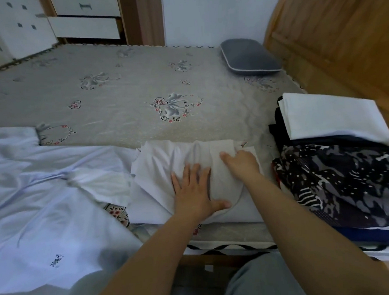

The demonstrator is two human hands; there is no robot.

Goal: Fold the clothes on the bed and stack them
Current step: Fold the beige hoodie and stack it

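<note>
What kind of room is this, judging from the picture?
Most likely a bedroom at home: a mattress with a flower print, a grey pillow by a wooden headboard, and white drawers against the far wall.

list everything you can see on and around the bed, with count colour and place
folded white cloth garment: one, white, near bed edge, centre, under both hands
unfolded pale blue garment: one, pale blue with a small dark logo, spread at left
stack of folded clothes: one, dark patterned pieces with a folded white piece on top, at right
grey pillow: one, grey with pale piping, far right by the headboard
grey floral mattress: one, grey with flower prints
wooden headboard: one, light brown, right
white drawers: two, far left
left hand: flat on the white garment
right hand: on the garment's right end, fingers hidden
</note>
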